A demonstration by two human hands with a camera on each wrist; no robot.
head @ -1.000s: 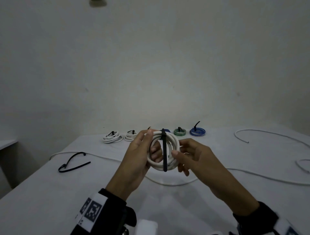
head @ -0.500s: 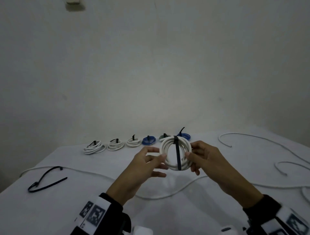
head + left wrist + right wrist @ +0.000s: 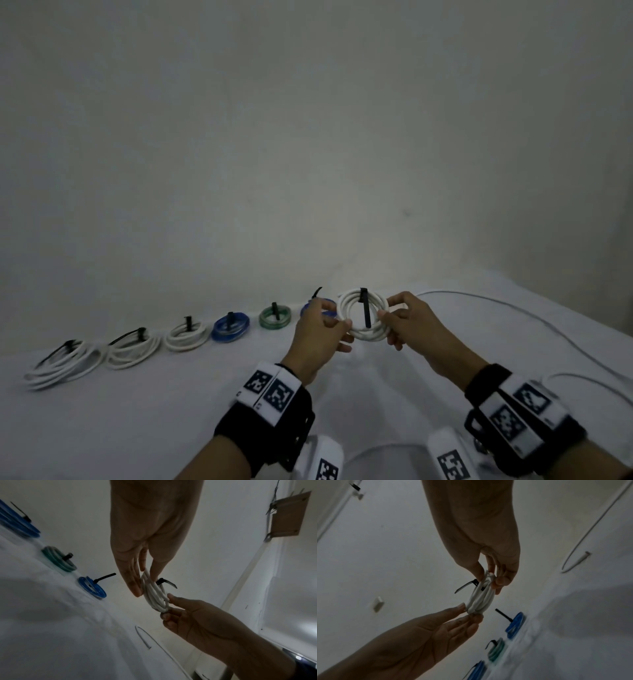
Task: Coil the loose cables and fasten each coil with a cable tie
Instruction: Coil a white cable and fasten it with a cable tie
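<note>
A white cable coil (image 3: 363, 330) bound by a black cable tie (image 3: 365, 308) is held upright above the table, at the right end of the row of coils. My left hand (image 3: 342, 329) pinches its left rim between thumb and fingers. My right hand (image 3: 385, 317) pinches its right rim. In the left wrist view the coil (image 3: 154, 595) is seen edge-on, with the tie's tail (image 3: 169, 584) sticking out. The right wrist view shows the coil (image 3: 479, 599) between both hands in the same way.
Tied coils lie in a row along the wall: three white (image 3: 61, 365) (image 3: 132, 347) (image 3: 186, 334), a blue (image 3: 230, 327), a green (image 3: 275, 317), and a second blue (image 3: 327, 313) partly behind my left hand. Loose white cables (image 3: 513, 308) (image 3: 582, 380) run over the table's right side.
Both hands have carried the tied white coil away from me and to the right, up to the right end of the row. The left hand's grip went from inside the coil to its rim.
</note>
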